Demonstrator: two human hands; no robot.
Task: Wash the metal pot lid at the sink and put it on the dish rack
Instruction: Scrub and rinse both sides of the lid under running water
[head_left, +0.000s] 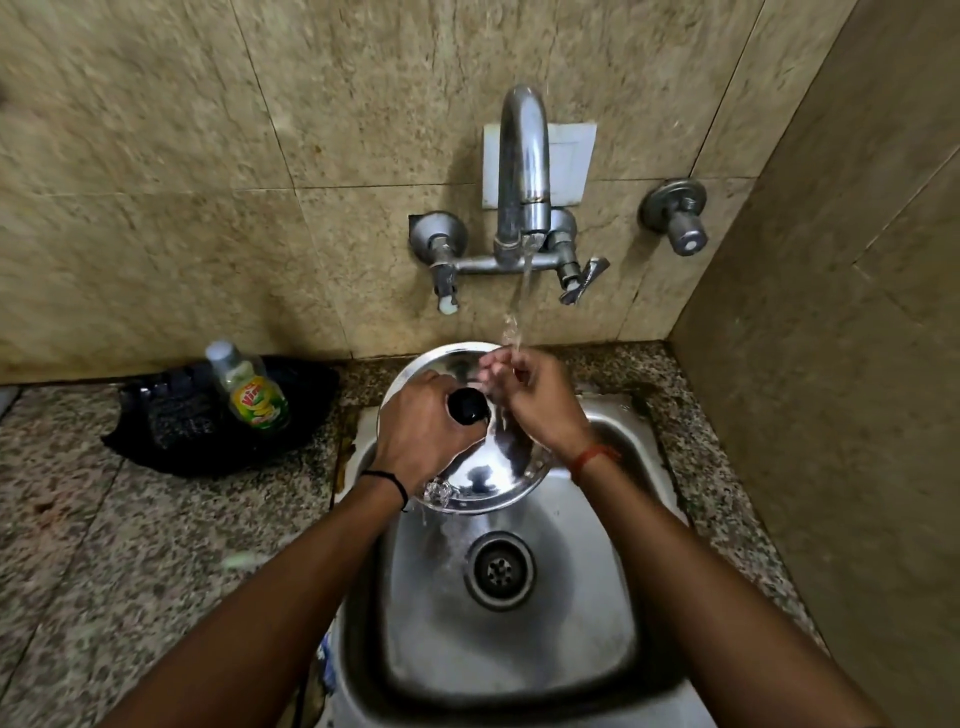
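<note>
Fingers (415, 410) of left hand (423, 434) clamped round black knob (470, 408) of metal pot lid (483, 483), tilted over sink (613, 597).

Held dome-up under tap stream (522, 306), likely so water sheets off lower rim into basin. Right hand (530, 400) at far side, fingers loosely curled and blurred in the flow, touching or rubbing the lid; grip on anything cannot be told. Wall-mounted mixer tap (522, 171) above. Off left on granite counter (156, 545): dish soap bottle (249, 387), label reading "Vim", on black tray (171, 426). Dish rack not in view.

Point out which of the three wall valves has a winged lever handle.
The valve right of the spout, on the mixer's right end. The left mixer valve shows only a stub, and the separate far-right valve has a round knob.
</note>
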